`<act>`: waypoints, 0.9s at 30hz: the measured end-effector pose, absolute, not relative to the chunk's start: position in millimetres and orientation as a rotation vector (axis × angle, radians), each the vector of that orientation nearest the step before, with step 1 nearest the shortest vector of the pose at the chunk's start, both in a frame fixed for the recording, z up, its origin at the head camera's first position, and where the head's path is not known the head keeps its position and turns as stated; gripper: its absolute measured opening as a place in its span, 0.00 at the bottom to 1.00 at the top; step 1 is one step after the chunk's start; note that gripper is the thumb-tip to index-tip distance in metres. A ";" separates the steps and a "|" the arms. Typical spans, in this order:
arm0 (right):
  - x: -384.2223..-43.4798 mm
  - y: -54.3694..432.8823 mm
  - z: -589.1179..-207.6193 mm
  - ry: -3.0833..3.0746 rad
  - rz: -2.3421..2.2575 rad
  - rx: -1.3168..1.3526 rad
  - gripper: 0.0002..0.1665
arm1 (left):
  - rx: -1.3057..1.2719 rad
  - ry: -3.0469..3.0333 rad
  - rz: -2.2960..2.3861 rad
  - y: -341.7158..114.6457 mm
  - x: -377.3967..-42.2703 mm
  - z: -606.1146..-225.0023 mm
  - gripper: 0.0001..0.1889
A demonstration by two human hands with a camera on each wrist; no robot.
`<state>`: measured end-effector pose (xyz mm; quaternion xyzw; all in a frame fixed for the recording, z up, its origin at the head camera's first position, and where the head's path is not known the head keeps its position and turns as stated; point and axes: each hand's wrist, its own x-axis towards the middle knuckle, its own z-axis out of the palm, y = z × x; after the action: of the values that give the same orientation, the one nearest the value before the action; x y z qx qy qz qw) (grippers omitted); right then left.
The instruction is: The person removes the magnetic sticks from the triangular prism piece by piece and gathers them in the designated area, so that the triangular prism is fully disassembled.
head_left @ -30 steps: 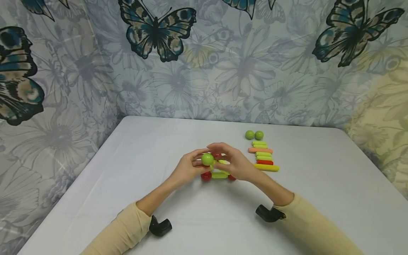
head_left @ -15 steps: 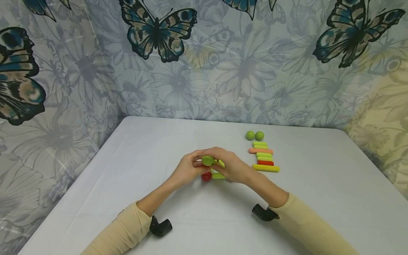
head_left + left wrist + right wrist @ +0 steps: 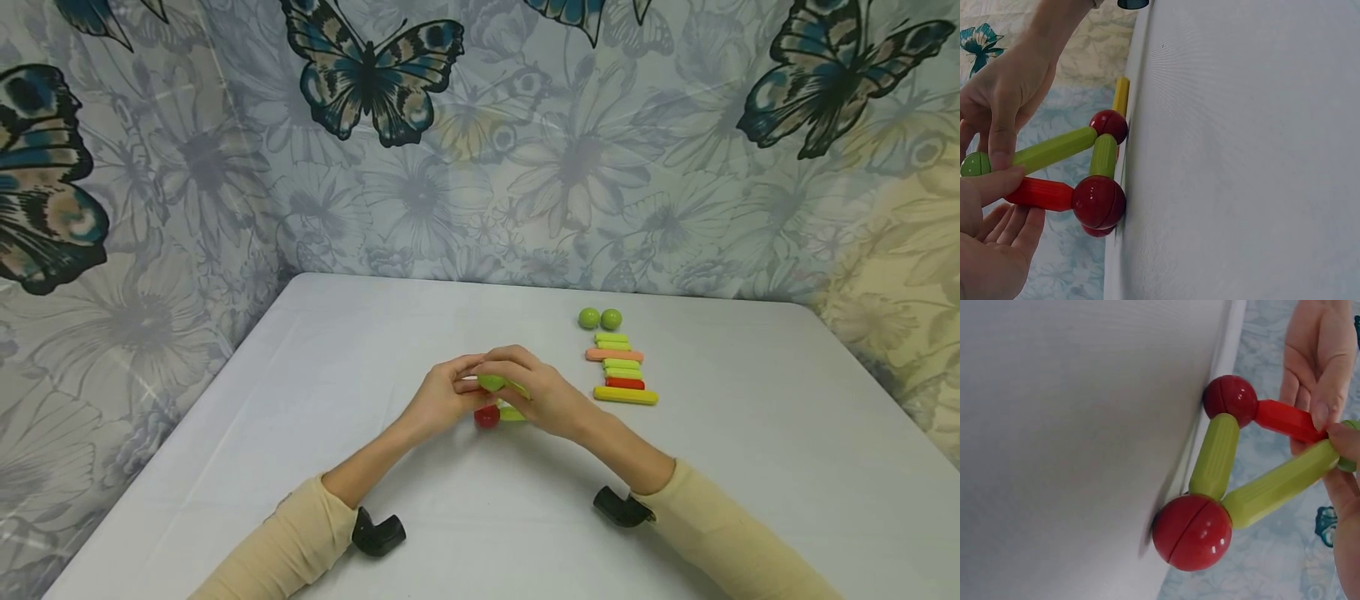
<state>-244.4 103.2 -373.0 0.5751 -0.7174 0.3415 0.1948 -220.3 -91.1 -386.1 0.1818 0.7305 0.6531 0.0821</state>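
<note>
Frame [image 3: 1215,456] of glossy balls and ribbed rods, standing mid-table on a white tabletop [image 3: 390,333], and two hands are on it, nearly meeting at the top! Left hand [image 3: 442,398] first: a narrow hold, thumb on one side and fingers on the other, pinching a bright red ribbed rod [image 3: 1044,194] near its upper end. Down that runs into a glossy dark-red ball [image 3: 1099,202]. Over to the right hand [image 3: 551,400], arched across: thumb and index finger pinch a sloping lime-green rod [image 3: 1282,483], right beside a smooth green ball [image 3: 975,164] at its top. How far its other fingers curl, you cannot tell. Follow that slope down to a second dark-red ball [image 3: 1192,532], joined to the first by a lower lime-green rod [image 3: 1104,156]. Off to the right, well apart from the hands, a row: two green balls [image 3: 588,318] farthest, then short lime rods [image 3: 612,341], an orange rod [image 3: 614,355] among them, a short red rod [image 3: 625,383], and nearest, a yellow rod [image 3: 626,396].
</note>
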 end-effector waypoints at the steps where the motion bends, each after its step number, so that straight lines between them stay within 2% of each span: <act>1: -244.5 102.9 -372.9 -1.992 0.963 1.602 0.31 | 0.550 2.182 1.948 -91.0 -220.4 -386.1 0.28; 12: -244.3 100.1 -369.4 -1.975 1.234 1.339 0.33 | 0.567 2.221 1.928 -88.4 -222.4 -386.5 0.29; 22: -244.5 115.8 -362.4 -2.196 1.656 0.916 0.22 | 0.563 2.189 1.944 -89.0 -224.4 -387.8 0.33; 27: -250.2 131.4 -362.0 -2.227 1.782 0.750 0.22 | 0.554 2.212 1.933 -89.0 -224.3 -387.8 0.34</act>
<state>-250.2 131.4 -362.0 0.2532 -0.7516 0.6014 0.0964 -224.3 -89.0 -387.8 0.1850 0.7377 0.6449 0.0760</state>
